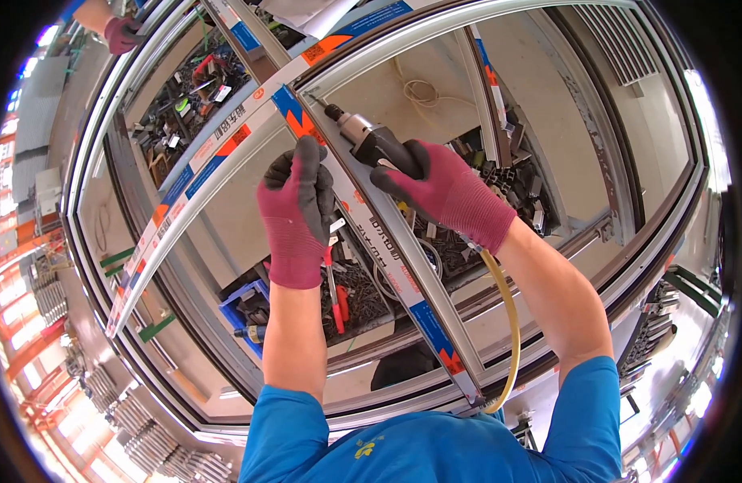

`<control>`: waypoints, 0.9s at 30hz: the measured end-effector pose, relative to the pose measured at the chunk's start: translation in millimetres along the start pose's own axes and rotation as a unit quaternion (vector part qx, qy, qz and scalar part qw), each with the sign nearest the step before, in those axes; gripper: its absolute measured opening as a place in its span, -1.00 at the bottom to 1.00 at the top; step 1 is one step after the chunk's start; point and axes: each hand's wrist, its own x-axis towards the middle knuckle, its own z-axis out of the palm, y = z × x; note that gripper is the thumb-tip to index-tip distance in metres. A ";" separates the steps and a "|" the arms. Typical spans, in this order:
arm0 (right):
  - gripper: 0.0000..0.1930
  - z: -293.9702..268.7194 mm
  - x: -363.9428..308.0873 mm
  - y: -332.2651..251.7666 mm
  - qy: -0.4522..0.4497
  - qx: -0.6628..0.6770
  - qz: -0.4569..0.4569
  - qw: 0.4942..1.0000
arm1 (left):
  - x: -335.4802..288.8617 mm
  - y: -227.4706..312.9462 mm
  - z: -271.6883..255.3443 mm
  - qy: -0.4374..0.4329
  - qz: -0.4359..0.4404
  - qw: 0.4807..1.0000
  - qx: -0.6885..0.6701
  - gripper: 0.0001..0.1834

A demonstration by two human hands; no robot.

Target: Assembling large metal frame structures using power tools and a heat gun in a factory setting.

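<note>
My right hand, in a maroon glove with dark palm and fingers, grips an air drill. The bit points up and left, at the corner where metal frame bars meet. From the drill's handle a yellow air hose curves down toward my body. My left hand, gloved alike, is closed with thumb and fingertips pressed together; whatever it may hold is too small to make out. It is over the middle bar of the frame, which carries printed protective film in white, blue and orange.
Beneath the frame are trays of loose dark metal parts, red-handled pliers and a blue bin. Another person's gloved hand is at the far left. Metal profiles lie at the far right.
</note>
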 end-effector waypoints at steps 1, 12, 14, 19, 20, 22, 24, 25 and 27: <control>-0.50 -0.9 0.0 -2.9 0.002 -0.012 -0.006 1.000 | 0.9 -0.7 -1.1 -0.004 0.006 1.000 -0.002 -0.62; -0.46 -8.1 10.6 -16.7 -0.049 0.004 0.043 0.998 | -1.3 0.7 0.8 -0.005 0.004 1.000 0.002 -0.62; -0.45 -7.7 12.4 -13.7 -0.041 0.000 0.034 0.999 | -0.9 1.8 0.6 -0.009 0.000 1.000 0.006 -0.62; -0.35 -14.6 12.3 -17.6 -0.056 0.002 0.042 0.998 | 0.3 3.6 -2.4 -0.019 0.004 1.000 0.007 -0.60; -0.35 -18.1 8.7 -20.2 -0.055 0.002 0.041 0.998 | 1.4 4.0 -4.0 -0.020 0.005 1.000 0.007 -0.60; -0.40 -24.8 -3.3 -21.9 -0.099 0.134 0.077 0.983 | 4.9 4.8 -7.7 -0.030 0.012 0.999 0.012 -0.60; -0.43 -26.9 -19.3 -4.9 -0.086 0.134 0.045 0.986 | 8.0 7.4 -5.2 -0.027 0.022 0.999 -0.005 -0.61; -0.46 -27.5 -28.6 4.5 -0.076 0.136 0.014 0.988 | 10.6 8.0 -5.5 -0.021 0.032 0.999 -0.022 -0.61; -0.56 -35.7 -55.7 10.5 -0.052 0.184 -0.023 0.981 | 16.3 9.5 -3.9 -0.033 0.039 0.998 -0.036 -0.62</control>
